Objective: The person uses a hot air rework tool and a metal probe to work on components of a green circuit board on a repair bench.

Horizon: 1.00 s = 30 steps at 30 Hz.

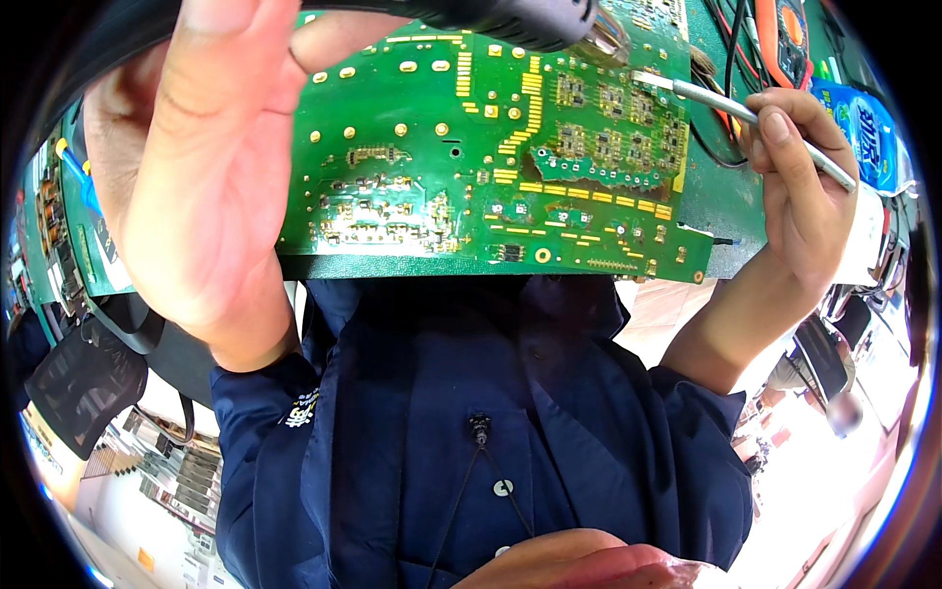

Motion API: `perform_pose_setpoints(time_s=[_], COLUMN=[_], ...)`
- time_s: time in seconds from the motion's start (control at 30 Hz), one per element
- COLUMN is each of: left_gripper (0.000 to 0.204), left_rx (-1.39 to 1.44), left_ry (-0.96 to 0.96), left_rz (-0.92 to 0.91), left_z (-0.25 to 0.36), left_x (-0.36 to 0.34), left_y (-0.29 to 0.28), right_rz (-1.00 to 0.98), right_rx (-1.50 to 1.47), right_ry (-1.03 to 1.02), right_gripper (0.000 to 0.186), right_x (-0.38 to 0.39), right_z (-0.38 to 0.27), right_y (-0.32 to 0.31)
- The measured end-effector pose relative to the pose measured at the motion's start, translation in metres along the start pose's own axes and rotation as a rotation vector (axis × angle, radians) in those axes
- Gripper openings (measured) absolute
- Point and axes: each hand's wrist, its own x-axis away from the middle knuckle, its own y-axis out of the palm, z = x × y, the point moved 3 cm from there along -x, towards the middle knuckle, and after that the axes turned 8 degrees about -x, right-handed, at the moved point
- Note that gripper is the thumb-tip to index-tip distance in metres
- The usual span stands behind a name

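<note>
Holds a gun (pixel 520 22) in the left hand (pixel 211 167), in a grip wrapped about the dark body and partly cut off by the top edge of the view. Pinches a slim grey rod (pixel 711 101) in the right hand (pixel 803 187), in a grip closed between thumb and fingers. Has the metal nozzle (pixel 605 41) and the rod's pale tip near each other, over the upper right of a green board (pixel 383 103). Cannot tell contact from a slight gap between tip and board.

Has the board lying flat on the green counter (pixel 728 196), just beside a navy jacket (pixel 412 344). Includes, at right, an orange meter (pixel 785 44) and a blue packet (pixel 868 137). Shows, at lower left, a black chair (pixel 83 378); at lower right, another person (pixel 844 414), blurred.
</note>
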Motion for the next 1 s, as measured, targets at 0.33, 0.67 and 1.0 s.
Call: perform_pose_setpoints(time_s=[0.33,0.67,1.0], left_gripper=[0.038,0.038,0.039], left_rx=[-0.022,-0.037,-0.040], left_ry=[0.014,0.028,0.031], left_rz=[0.046,0.082,0.100], left_z=[-0.001,-0.002,-0.005], left_x=[-0.002,-0.003,-0.003], left_y=[0.005,0.013,0.023], right_rz=[-0.242,-0.337,-0.316], right_rx=[-0.072,-0.134,-0.088], right_ry=[0.016,0.063,-0.084], right_gripper=[0.025,0.027,0.027], right_x=[-0.018,-0.028,-0.023], right_z=[0.006,0.014,0.015], right_y=[-0.016,-0.027,-0.011])
